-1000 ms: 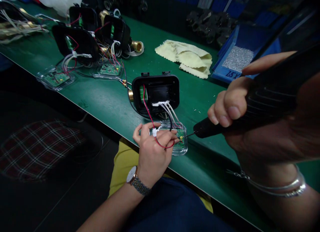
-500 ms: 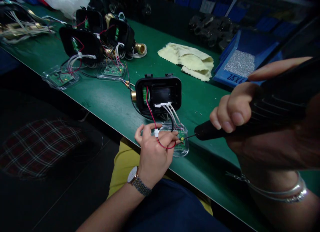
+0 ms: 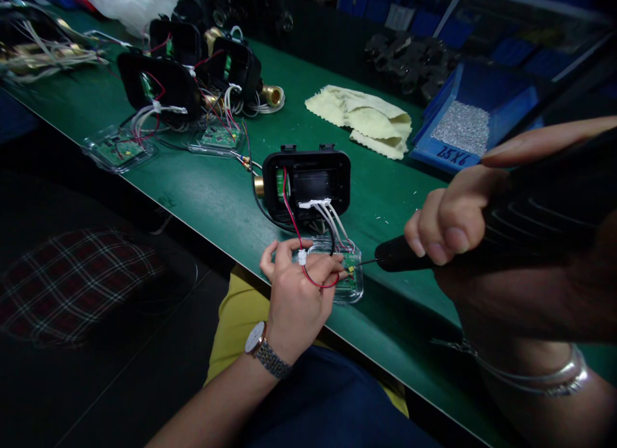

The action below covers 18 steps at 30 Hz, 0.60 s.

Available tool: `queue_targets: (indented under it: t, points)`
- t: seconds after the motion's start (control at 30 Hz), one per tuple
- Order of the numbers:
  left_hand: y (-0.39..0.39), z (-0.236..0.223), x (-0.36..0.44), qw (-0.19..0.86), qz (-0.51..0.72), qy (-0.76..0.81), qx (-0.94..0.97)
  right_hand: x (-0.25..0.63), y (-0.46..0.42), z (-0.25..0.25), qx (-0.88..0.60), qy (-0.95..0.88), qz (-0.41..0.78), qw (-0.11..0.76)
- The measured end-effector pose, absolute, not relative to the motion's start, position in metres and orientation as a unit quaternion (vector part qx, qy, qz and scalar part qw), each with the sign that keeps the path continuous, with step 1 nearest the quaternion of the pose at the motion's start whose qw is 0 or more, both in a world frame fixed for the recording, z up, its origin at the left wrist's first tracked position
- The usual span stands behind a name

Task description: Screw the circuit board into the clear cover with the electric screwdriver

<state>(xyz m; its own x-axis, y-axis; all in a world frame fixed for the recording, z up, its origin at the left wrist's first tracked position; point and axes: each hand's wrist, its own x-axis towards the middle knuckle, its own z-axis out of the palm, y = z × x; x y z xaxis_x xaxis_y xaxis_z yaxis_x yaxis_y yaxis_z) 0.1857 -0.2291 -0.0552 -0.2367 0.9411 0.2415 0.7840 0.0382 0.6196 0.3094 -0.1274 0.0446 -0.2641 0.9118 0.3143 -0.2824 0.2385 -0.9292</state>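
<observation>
My right hand is wrapped round a black electric screwdriver, its thin bit pointing left. The tip of the bit meets a small yellow part on a green circuit board, which lies in a clear plastic cover near the bench edge. My left hand rests over the cover, thumb and index finger pinched close to the bit. Whatever lies between those fingertips is too small to make out. A red and black wire with a white connector loops over this hand. White wires join the board to an open black housing just behind it.
More black housings with brass fittings, wires and covered boards stand at the left on the green bench. A pale yellow cloth lies behind. At the right is a blue bin of small metal screws. Dark parts are heaped behind.
The view has shifted very slightly. Both hands, the screwdriver bit and the board keep the same places relative to one another.
</observation>
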Motion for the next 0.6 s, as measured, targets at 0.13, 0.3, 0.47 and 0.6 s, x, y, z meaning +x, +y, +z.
queue_targets:
  t: [0.13, 0.3, 0.47, 0.6]
  points:
    - [-0.2288, -0.0552, 0.186, 0.112, 0.336, 0.71, 0.608, 0.3117, -0.1262, 0.0438, -0.265, -0.57, 0.569, 0.531]
    - [-0.2288, -0.0538, 0.1866, 0.114, 0.332, 0.713, 0.607, 0.3102, -0.1272, 0.044, -0.275, -0.572, 0.554, 0.539]
    - [-0.2272, -0.0529, 0.1864, 0.118, 0.327, 0.715, 0.607, 0.3116, -0.1288, 0.0463, -0.284, -0.586, 0.537, 0.536]
    - [-0.2259, -0.0536, 0.1862, 0.114, 0.332, 0.713, 0.608, 0.3147, -0.1283, 0.0474, -0.278, -0.597, 0.54, 0.524]
